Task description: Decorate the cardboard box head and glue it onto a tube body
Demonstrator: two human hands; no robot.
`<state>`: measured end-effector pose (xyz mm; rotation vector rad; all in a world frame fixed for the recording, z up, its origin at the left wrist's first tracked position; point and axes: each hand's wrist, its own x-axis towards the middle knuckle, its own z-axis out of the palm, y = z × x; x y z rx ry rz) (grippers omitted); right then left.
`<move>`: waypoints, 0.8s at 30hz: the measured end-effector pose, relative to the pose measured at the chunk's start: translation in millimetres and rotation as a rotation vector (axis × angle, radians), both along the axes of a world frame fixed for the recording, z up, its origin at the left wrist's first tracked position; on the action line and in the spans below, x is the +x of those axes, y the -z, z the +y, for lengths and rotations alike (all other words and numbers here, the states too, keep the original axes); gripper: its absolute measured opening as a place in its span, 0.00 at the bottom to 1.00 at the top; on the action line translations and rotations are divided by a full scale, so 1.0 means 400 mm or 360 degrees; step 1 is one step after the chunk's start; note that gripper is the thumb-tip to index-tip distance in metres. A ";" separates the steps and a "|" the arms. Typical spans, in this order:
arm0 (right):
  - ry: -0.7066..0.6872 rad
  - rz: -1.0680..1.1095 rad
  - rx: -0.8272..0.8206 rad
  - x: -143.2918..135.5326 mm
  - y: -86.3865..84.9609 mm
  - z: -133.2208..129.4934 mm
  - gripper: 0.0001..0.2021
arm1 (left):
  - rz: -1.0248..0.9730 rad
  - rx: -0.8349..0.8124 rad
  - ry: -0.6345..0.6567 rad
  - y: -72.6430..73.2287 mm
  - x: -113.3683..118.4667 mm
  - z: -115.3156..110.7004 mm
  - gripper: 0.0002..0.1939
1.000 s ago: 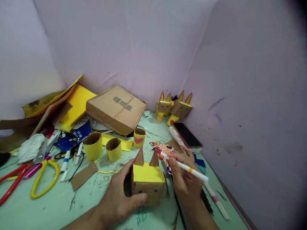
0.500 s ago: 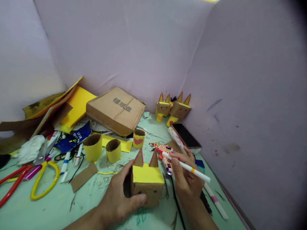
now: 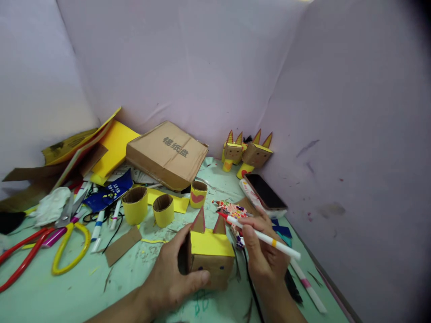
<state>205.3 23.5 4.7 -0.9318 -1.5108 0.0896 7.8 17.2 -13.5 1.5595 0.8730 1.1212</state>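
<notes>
A small cardboard box head (image 3: 212,244) with a yellow top, two pointed ears edged in pink and two dark eye dots rests low in the middle. My left hand (image 3: 175,271) grips it from the left, thumb across the front face. In my right hand (image 3: 266,246) is a white marker (image 3: 274,243) with an orange band; its red tip is beside the right ear, and whether it touches cannot be told. Behind the box stand yellow cardboard rings (image 3: 135,208), one of them, the heart ring (image 3: 198,197), marked with a red heart.
Scissors (image 3: 72,242), markers, a blue packet (image 3: 111,190) and cardboard scraps crowd the left. A flat carton (image 3: 168,154) lies behind. Cardboard figures (image 3: 257,154) stand at the back right near a phone (image 3: 266,192). A patterned glue gun (image 3: 232,211) lies behind my right hand.
The whole view has shifted slightly, so things appear a little further right. Both hands keep their holds, and the marker tip remains near the right ear.
</notes>
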 end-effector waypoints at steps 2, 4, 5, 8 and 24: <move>-0.0079 -0.0091 -0.0036 -0.011 -0.008 -0.003 0.08 | -0.0006 -0.0002 0.0007 -0.004 0.001 -0.001 0.39; -0.0129 -0.0157 -0.0030 -0.021 -0.015 -0.004 0.09 | -0.0007 -0.0007 0.0005 -0.007 0.001 -0.003 0.39; -0.0136 -0.0170 -0.0025 -0.026 -0.017 -0.004 0.09 | -0.0010 -0.0009 0.0008 -0.008 0.002 -0.003 0.40; -0.0110 -0.0167 -0.0012 -0.032 -0.017 -0.002 0.10 | -0.0024 0.0001 0.0025 -0.010 0.002 -0.004 0.39; -0.0169 -0.0213 -0.0051 -0.029 -0.011 0.001 0.09 | 0.0062 0.0024 0.0001 -0.015 -0.001 -0.006 0.37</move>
